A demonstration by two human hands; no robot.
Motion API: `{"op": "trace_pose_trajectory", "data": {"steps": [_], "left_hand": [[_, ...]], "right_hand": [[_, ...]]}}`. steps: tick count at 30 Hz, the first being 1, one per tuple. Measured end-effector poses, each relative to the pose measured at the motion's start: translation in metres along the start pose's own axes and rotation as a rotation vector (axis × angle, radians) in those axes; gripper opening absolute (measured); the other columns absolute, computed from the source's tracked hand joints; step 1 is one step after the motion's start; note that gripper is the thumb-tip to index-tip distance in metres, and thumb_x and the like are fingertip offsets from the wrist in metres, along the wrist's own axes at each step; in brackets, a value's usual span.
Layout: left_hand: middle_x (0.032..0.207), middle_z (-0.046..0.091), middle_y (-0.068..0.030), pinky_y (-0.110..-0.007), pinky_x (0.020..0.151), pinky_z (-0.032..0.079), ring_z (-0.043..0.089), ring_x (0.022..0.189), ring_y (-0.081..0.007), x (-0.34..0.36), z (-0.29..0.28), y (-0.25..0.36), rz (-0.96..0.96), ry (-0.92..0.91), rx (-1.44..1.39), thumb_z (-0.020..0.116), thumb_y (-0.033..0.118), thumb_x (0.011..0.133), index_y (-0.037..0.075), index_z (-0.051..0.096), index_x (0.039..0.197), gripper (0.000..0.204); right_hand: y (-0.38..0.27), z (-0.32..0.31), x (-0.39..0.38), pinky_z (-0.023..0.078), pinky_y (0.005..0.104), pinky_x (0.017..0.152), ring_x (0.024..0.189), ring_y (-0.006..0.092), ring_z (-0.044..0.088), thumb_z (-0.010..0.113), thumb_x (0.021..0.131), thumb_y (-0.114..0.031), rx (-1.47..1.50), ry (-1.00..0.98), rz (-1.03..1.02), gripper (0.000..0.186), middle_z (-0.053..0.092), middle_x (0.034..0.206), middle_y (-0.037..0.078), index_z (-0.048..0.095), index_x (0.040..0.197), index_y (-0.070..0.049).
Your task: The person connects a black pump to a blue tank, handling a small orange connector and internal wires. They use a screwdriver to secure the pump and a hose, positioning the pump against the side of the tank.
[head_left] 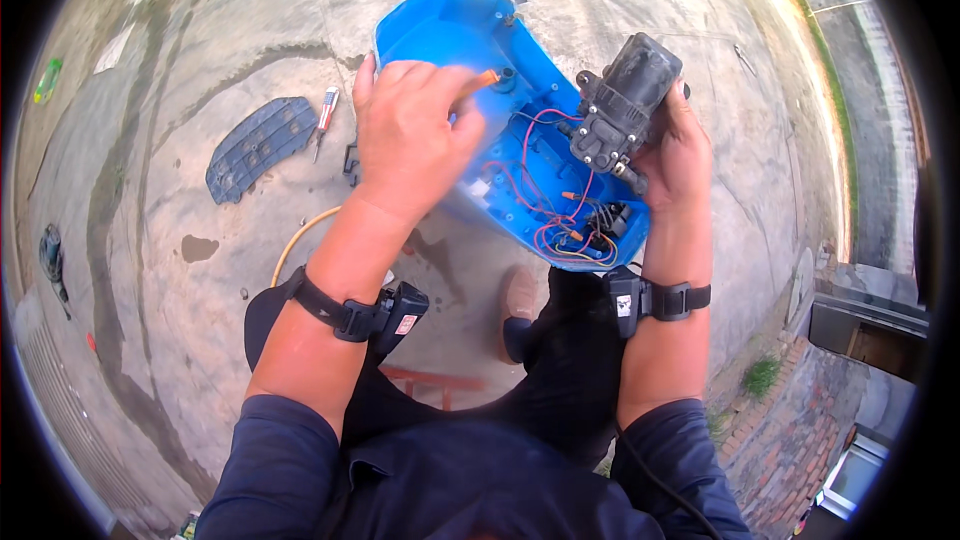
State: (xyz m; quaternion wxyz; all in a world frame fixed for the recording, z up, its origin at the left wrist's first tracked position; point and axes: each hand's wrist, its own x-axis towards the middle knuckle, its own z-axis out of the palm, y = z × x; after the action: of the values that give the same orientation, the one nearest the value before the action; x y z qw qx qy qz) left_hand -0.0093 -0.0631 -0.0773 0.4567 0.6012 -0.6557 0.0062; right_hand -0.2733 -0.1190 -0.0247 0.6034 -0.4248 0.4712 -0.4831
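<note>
My left hand is curled over the upper left part of a blue plastic housing, fingers bent, with a small orange piece at its index finger; what it grips is unclear. My right hand is wrapped round the side of a black motor pump with a brass fitting, held above the housing's right side. Pink, yellow and dark wires with orange connectors lie inside the housing, beside a black component in its lower corner.
On the concrete ground lie a dark ribbed plastic panel, a screwdriver, a yellow hose, a green bottle and a dark tool. A brick edge runs at lower right. My legs are below the housing.
</note>
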Motion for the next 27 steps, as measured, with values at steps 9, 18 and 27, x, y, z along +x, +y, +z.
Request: {"op": "trace_pose_trajectory", "data": {"steps": [9, 18, 27], "left_hand": [[0.096, 0.074, -0.0037, -0.058, 0.113, 0.036, 0.069, 0.099, -0.0247, 0.001, -0.008, 0.01, 0.115, -0.106, 0.073, 0.071, 0.01, 0.084, 0.013, 0.073, 0.102, 0.018], [0.087, 0.07, -0.0018, -0.047, 0.105, 0.042, 0.068, 0.083, -0.0235, 0.002, -0.011, 0.008, 0.207, -0.166, -0.072, 0.07, 0.007, 0.083, 0.015, 0.073, 0.098, 0.017], [0.086, 0.064, -0.0038, -0.046, 0.1, 0.042, 0.066, 0.083, -0.0252, 0.002, -0.013, 0.008, 0.235, -0.186, -0.082, 0.072, 0.01, 0.082, 0.014, 0.071, 0.096, 0.014]], "right_hand": [[0.023, 0.011, 0.008, 0.064, 0.0493, 0.091, 0.111, 0.0377, 0.072, 0.062, 0.104, -0.038, 0.355, -0.309, 0.106, 0.054, 0.07, 0.122, 0.026, 0.057, 0.134, 0.006], [0.026, 0.024, 0.02, 0.066, 0.0423, 0.085, 0.097, 0.0283, 0.076, 0.074, 0.096, -0.035, 0.192, -0.259, 0.072, 0.053, 0.072, 0.116, 0.021, 0.06, 0.128, 0.005], [0.018, 0.034, 0.02, 0.066, 0.0401, 0.08, 0.095, 0.0271, 0.077, 0.069, 0.098, -0.036, 0.207, -0.252, 0.085, 0.051, 0.073, 0.112, 0.021, 0.059, 0.128, 0.004]]}}
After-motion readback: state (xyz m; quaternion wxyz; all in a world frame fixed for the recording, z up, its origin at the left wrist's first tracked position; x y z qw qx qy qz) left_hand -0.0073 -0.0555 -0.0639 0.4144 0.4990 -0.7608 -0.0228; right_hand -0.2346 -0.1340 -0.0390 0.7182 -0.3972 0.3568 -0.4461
